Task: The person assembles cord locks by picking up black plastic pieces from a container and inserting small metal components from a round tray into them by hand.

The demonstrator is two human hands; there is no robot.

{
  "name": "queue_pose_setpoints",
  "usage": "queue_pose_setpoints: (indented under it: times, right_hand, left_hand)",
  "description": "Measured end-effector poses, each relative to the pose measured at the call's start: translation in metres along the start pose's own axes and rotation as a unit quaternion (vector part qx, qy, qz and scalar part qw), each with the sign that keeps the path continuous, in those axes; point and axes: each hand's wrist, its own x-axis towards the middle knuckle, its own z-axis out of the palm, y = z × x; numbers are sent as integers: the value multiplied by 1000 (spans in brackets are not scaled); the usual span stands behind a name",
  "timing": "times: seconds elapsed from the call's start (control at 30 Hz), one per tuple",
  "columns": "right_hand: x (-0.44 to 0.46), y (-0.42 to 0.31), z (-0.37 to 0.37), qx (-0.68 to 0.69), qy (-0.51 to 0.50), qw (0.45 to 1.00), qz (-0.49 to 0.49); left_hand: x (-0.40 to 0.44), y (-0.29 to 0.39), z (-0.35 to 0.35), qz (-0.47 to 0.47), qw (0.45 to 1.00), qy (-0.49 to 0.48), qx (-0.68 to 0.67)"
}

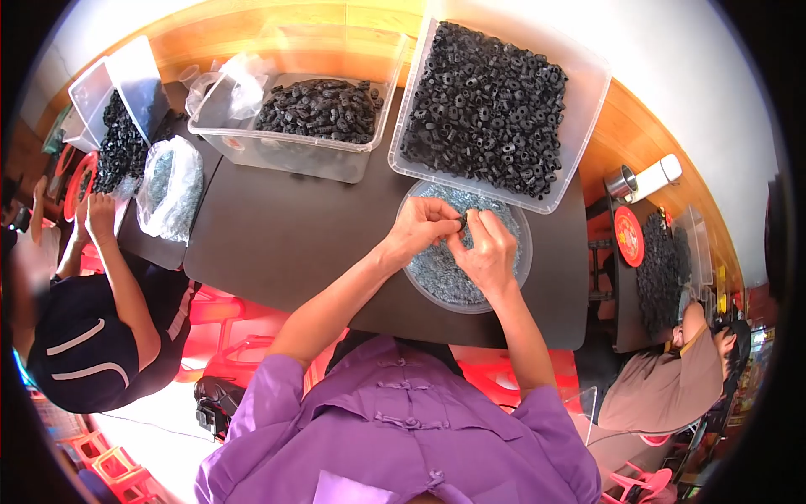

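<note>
A small black plastic part (pixel 462 222) is pinched between the fingertips of both hands, above a round clear tub (pixel 467 308) of small silvery metal pieces, too fine to name. My left hand (pixel 422 227) holds the part from the left, its fingers closed. From the right, my right hand (pixel 489 250) meets it with thumb and fingers pressed together; any tiny piece between them is hidden. Just beyond the tub stands a large clear bin (pixel 598 92) heaped with black plastic parts, many with holes.
A clear bin (pixel 306 154) with black pieces and a plastic bag (pixel 248 84) stands at the back left. Beside it lies a bag of metal pieces (pixel 172 189). Co-workers sit on the left (pixel 92 336) and right (pixel 663 382) of the dark table (pixel 277 235).
</note>
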Motion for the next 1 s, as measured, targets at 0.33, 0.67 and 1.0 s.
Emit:
queue_pose_setpoints:
  times: [0.33,0.67,1.0]
  right_hand:
    - [-1,-5,0,-26,-18,999,-21]
    - [-7,0,-35,60,53,981,175]
    - [-51,35,-48,49,148,954,255]
  left_hand:
    - [-1,1,4,-9,998,29,54]
    - [-20,70,-9,242,934,216,150]
    - [-19,148,-105,285,677,464,494]
